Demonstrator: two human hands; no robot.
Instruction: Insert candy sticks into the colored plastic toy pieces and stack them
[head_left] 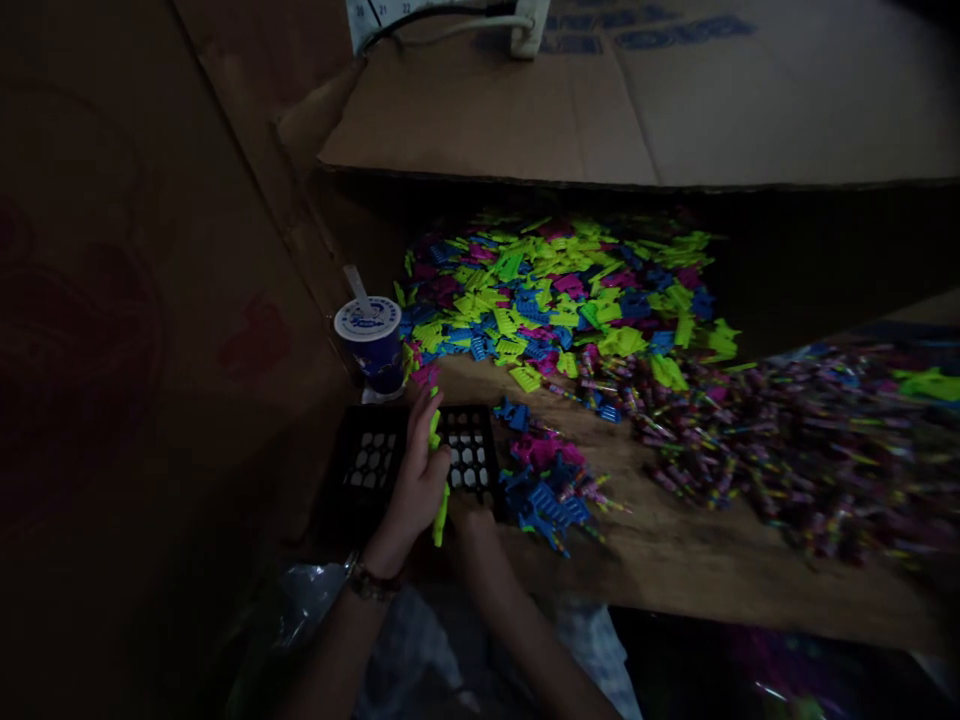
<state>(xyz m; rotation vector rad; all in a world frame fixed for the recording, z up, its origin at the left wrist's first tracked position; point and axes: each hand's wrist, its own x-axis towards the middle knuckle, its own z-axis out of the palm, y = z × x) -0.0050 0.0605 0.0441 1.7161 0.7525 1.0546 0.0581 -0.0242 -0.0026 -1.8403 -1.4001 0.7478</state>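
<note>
Over the black plastic basket is my left hand, its fingers closed round yellow-green plastic pieces that stick out above and below the palm. My right hand is just right of it and lower, at the basket's near edge; its fingers are blurred and dark, so their shape and anything in them are hidden. Beside the basket on the right lies a small pile of blue and pink plastic pieces mixed with thin wrapped sticks.
Behind, a large heap of yellow-green, blue and pink pieces lies under a cardboard flap. A lidded blue cup with a straw stands behind the basket. Many small wrapped items cover the wooden table at right.
</note>
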